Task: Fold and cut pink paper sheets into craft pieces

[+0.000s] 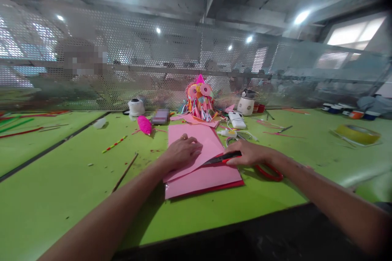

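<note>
A stack of pink paper sheets (202,177) lies on the green table (61,187) in front of me, with a red sheet showing under its lower edge. My left hand (181,153) rests flat on the top pink sheet, fingers stretched out, pressing it down. My right hand (249,154) is closed on red-handled scissors (222,158). Their dark blades point left and meet the right edge of the top sheet, next to my left hand. The red handle loop shows behind my right wrist.
A colourful paper craft figure (199,100) stands at the back by the perforated metal screen (153,57). Near it are a pink thread spool (144,124), a white tape roll (136,107), a white device (237,120), a yellow tape roll (357,133) and thin sticks (125,172).
</note>
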`<state>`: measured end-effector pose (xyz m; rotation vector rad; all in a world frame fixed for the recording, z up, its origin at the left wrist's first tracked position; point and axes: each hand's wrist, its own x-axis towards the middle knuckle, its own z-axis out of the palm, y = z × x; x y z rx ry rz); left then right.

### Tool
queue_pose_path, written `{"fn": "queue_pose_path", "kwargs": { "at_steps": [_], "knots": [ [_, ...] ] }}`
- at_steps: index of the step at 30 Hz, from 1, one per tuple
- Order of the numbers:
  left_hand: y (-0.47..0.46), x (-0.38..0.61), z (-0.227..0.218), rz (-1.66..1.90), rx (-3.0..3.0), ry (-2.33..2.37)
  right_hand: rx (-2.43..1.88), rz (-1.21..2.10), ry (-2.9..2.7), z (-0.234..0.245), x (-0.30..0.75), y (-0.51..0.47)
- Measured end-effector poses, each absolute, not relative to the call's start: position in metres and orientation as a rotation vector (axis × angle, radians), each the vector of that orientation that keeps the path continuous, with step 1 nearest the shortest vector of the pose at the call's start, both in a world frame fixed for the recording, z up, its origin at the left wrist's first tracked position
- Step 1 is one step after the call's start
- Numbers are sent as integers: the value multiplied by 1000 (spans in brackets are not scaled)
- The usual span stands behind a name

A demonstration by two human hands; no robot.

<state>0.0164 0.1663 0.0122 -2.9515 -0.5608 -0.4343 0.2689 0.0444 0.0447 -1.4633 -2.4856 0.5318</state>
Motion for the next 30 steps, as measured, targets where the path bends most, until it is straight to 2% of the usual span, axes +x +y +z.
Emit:
{"fn": "queue_pose_path", "kwargs": {
  "at_steps": [14,26,30],
  "knots": [
    [175,18,7,-466,-2999,-506,-1531,537,-2432,46,266,34],
    [172,17,13,-696,-3146,-933,-1645,538,-2342,44,286,35],
    [172,16,9,-717,-3108,-786,-1694,547,-2311,45,289,35]
  ]
}}
